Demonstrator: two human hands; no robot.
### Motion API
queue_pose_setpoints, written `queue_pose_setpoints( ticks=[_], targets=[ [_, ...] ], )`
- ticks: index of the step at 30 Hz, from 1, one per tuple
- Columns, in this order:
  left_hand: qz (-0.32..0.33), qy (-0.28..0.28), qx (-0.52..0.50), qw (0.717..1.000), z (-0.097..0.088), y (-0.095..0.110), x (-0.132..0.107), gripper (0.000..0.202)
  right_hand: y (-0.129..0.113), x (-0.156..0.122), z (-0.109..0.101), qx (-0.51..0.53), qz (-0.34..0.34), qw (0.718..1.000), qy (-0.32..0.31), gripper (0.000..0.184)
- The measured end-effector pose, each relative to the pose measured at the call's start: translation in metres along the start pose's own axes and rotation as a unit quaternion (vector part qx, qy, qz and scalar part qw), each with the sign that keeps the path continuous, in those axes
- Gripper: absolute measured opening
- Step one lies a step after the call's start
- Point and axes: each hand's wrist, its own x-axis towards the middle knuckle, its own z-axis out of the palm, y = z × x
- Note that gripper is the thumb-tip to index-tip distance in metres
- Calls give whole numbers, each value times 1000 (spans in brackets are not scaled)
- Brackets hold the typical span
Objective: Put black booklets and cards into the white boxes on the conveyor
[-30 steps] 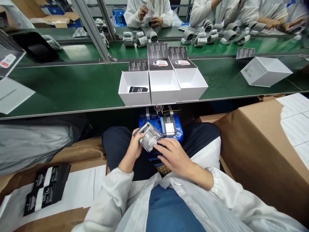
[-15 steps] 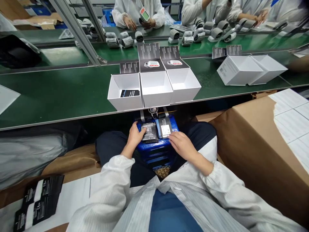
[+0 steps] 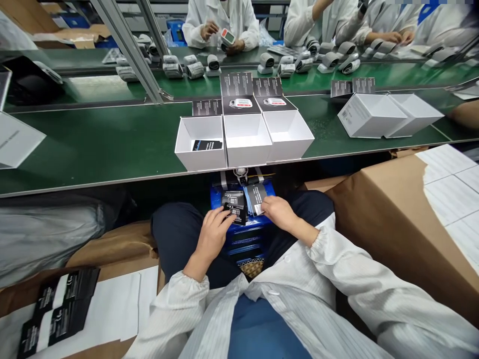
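Between my knees, two piles of dark printed leaflets lie on a blue plastic-wrapped surface (image 3: 243, 234). My left hand (image 3: 214, 234) has its fingers on a black leaflet (image 3: 236, 213), which sits askew over the near part of the left pile (image 3: 232, 197). Whether the thumb is beneath that leaflet is hidden. At the right pile, my right hand (image 3: 279, 212) pinches the near right edge of a grey-black leaflet (image 3: 256, 194) with a white patch. On the bench ahead are three open white boxes; the left box (image 3: 200, 158) has a black leaflet (image 3: 207, 145) inside.
Two tilted white boxes (image 3: 374, 117) stand farther right on the green bench (image 3: 112, 144). A large brown carton (image 3: 396, 219) is at my right. Banded black leaflets (image 3: 60, 309) lie at my left. Co-workers sit across, behind a row of grey-white devices (image 3: 194, 69).
My left hand has drawn back toward me, and a black leaflet has slid nearer with it. The right hand's fingers have shifted up along the right leaflet's edge. The view has shifted slightly.
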Motion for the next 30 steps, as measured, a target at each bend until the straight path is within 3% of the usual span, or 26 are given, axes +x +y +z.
queue_pose_setpoints(
  ticks=[4,6,8,10,12,14,15,17,19,21,22,24,26,28,30],
  targets=[
    [50,21,-55,997,-17,14,5,37,-7,-4,-34,134,23,990,22,24],
    [80,26,-67,994,-25,29,13,35,-22,-12,-59,204,30,976,69,30],
    [117,51,-65,990,-35,48,27,35,-41,-18,-86,235,-8,967,99,32],
    [137,122,-62,981,-48,67,43,33,-59,-17,-112,206,-64,967,136,31],
    [130,228,-62,963,-61,77,57,37,-65,-2,-136,130,-85,966,206,31],
    [103,315,-54,942,-67,73,66,42,-57,24,-155,40,-58,956,286,33],
    [89,320,-43,942,-66,65,66,41,-48,38,-163,0,-35,949,313,32],
    [64,240,-11,969,-53,41,59,37,-24,65,-169,-65,-1,942,330,30],
    [38,94,25,994,-29,14,44,38,0,84,-164,-105,7,942,320,29],
    [9,-21,33,999,-2,-6,31,46,18,96,-153,-125,13,940,316,29],
    [-8,-49,25,998,9,-12,28,50,23,100,-147,-130,24,938,320,29],
    [-43,-45,-17,998,24,-16,32,57,27,107,-140,-131,55,933,331,29],
    [-88,16,-73,993,31,-13,47,64,23,109,-139,-120,65,927,349,27],
    [-142,63,-98,983,36,-9,62,68,12,102,-141,-87,39,919,382,26],
    [-179,56,-79,979,42,-8,70,64,0,83,-137,-26,-7,908,418,24]
  ],
)
